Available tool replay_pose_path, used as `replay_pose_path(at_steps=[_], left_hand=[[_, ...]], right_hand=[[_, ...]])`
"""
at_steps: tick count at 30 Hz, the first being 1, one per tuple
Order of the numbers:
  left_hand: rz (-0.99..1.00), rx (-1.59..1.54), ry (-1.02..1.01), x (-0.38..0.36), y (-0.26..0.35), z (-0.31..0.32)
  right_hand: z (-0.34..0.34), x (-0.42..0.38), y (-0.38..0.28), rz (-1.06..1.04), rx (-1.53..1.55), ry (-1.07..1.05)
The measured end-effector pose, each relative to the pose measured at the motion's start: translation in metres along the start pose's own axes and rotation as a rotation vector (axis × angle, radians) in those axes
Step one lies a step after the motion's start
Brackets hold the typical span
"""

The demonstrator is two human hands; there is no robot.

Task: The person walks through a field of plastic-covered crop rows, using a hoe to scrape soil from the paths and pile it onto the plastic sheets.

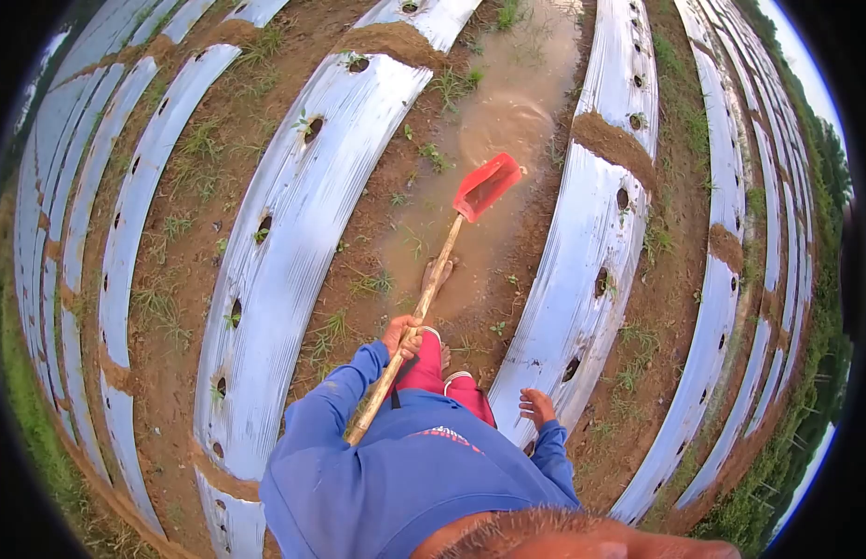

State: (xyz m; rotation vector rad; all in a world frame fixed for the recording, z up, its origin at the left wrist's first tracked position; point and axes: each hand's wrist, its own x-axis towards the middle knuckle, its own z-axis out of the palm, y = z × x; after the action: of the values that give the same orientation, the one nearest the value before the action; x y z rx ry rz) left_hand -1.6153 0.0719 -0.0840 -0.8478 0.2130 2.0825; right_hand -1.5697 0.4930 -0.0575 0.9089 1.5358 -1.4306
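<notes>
My left hand (402,337) is wrapped round a long wooden pole (385,384), whose rear end lies close by my left side. At the pole's far end is a red scoop (487,186), held over muddy water (519,121) with ripples just beyond it. My right hand (537,407) hangs at my right side, holding nothing, fingers loosely apart, beside a plastic-covered bed (582,233). One bare foot (437,272) shows in the wet furrow, partly behind the pole.
Another plastic-covered bed (307,214) runs along my left, with planting holes and small seedlings. Soil mounds (615,147) cross the plastic in places. Weeds (372,281) grow in the furrow. More covered rows (722,214) stretch away on both sides.
</notes>
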Motion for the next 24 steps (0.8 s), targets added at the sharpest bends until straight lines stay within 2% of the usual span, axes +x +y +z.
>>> replay_pose_path(at_steps=[3,7,11,13,15,17,18,19,21,24], left_hand=[[0.09,-0.008,0.118,-0.075,-0.077,-0.012],[0.218,-0.054,0.282,-0.159,-0.182,-0.05],[0.38,-0.165,0.412,-0.223,-0.291,-0.073],[0.444,-0.234,0.426,-0.247,-0.343,-0.082],[0.515,-0.31,0.439,-0.261,-0.388,-0.096],[0.594,-0.411,0.456,-0.268,-0.441,-0.117],[0.636,-0.476,0.434,-0.274,-0.463,-0.122],[0.681,-0.55,0.407,-0.282,-0.484,-0.126],[0.789,-0.648,0.364,-0.293,-0.534,-0.142],[0.947,-0.727,0.351,-0.298,-0.605,-0.172]], right_hand=[[0.012,0.005,-0.003,-0.012,-0.137,-0.054],[0.039,0.025,-0.007,0.08,-0.425,-0.186],[0.083,0.046,-0.012,0.069,-0.576,-0.148],[0.112,0.048,-0.013,0.054,-0.585,-0.209],[0.134,0.062,-0.007,0.061,-0.51,-0.378],[0.172,0.06,0.005,0.022,-0.573,-0.317],[0.193,0.053,0.009,0.009,-0.629,-0.359],[0.202,0.085,0.025,0.004,-0.685,-0.402],[0.25,0.06,0.045,-0.046,-0.959,-0.346],[0.301,0.048,0.093,-0.02,-1.139,-0.456]])
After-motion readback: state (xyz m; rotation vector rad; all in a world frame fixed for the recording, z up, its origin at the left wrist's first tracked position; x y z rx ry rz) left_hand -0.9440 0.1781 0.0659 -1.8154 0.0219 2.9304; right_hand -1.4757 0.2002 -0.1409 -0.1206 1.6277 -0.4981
